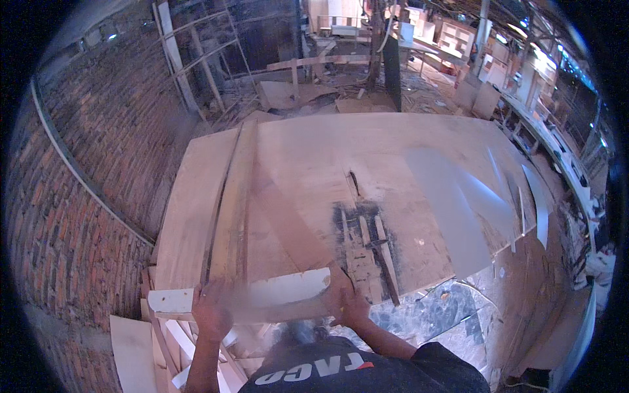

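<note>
At the near edge of a large wooden worktable (308, 150), a narrow board with a white face (288, 287) lies crosswise between my hands. My left hand (213, 316) is closed round it near its left part, fingers over the white face. My right hand (352, 306) grips its right end, thumb side towards the table. Blur hides part of the board's near edge. Beyond it a brown strip (288, 223) lies slantwise on the tabletop. Right of that strip, a dark worn patch (350, 226) holds several wood slats (386, 252), with a narrow slot (354, 183) beyond.
A long wooden rail (234, 203) runs along the table's left part. Pale smooth sheets (452, 209) lie on the right. Offcuts (177, 337) are piled below the near left corner. A brick wall (85, 196) rises on the left; a long bench (557, 147) stands at right.
</note>
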Demonstrator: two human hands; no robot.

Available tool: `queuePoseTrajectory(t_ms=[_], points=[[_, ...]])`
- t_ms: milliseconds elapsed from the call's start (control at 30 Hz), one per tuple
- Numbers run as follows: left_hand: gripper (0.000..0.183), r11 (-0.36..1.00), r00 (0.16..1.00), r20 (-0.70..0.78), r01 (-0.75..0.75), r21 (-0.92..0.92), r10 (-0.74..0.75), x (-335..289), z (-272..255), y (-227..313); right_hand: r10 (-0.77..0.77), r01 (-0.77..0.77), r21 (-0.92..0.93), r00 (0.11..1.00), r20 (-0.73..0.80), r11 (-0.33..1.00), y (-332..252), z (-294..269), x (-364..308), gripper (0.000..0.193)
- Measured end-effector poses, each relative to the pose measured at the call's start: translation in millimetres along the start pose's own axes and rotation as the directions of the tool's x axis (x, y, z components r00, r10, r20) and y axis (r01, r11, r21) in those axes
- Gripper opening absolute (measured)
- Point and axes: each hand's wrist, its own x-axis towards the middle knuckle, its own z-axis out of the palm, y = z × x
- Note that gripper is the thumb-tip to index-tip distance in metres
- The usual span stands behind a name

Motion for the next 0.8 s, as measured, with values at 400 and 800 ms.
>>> queuePoseTrajectory(t_ms=[400,800], points=[[0.066,0.999,0.997,-0.053,-0.048,-0.022,0.047,-9,-21,-60,0.051,-0.059,-0.093,0.995,-0.084,0.994,32,-15,-117,0.122],[0.047,0.987,0.992,0.019,-0.122,-0.109,0.125,-58,45,-59,0.310,-0.358,-0.173,0.917,-0.252,0.918,32,-95,-237,0.116]])
